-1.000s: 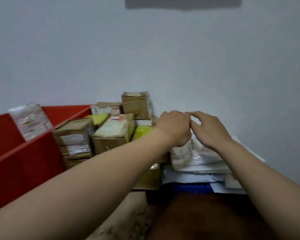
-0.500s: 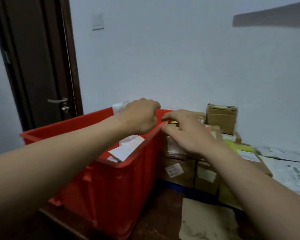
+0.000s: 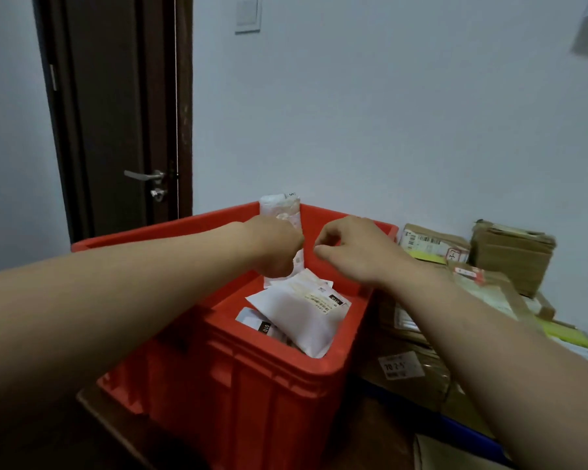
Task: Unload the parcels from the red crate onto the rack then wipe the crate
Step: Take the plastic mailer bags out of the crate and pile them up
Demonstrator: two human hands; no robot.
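The red crate (image 3: 319,368) stands in front of me on a dark wooden surface. Inside it lie a flat white parcel (image 3: 299,317) and another white parcel with a black label (image 3: 255,322). A padded white parcel (image 3: 280,206) leans upright against the crate's far wall. My left hand (image 3: 275,245) hovers over the crate with its fingers curled in, just in front of the upright parcel; I see nothing in it. My right hand (image 3: 350,252) hangs beside it over the crate's right side, fingers loosely bent and holding nothing.
Cardboard parcels (image 3: 510,252) and labelled boxes (image 3: 431,242) are stacked right of the crate on a blue-edged rack (image 3: 455,429). A dark door (image 3: 116,113) with a metal handle (image 3: 143,175) stands behind the crate at the left. A white wall rises behind it all.
My view has swung left from the stacked parcels to the crate. Both hands have moved from the parcel pile to above the crate's inside, holding nothing.
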